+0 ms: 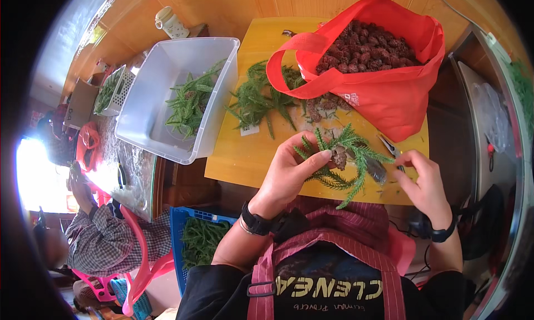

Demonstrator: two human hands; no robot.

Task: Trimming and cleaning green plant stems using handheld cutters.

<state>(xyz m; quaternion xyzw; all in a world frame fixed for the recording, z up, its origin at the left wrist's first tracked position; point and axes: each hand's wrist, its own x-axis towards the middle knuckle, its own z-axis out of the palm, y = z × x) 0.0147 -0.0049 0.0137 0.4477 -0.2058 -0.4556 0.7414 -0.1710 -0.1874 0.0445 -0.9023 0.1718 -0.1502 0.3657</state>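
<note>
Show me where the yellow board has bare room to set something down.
The yellow board is bare at front left, between clear bin, loose green sprigs and left hand, and at back left, between bin, sprigs and red bag. It is crowded from the sprigs through the loose cones to the pliers.

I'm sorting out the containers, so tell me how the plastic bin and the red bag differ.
The plastic bin is translucent, while the red bag is opaque. The bin is stiff-walled; the bag is soft-sided. The bin holds mostly green sprigs with bare floor showing; the bag is heaped with brown cones. Both are open-topped.
</note>
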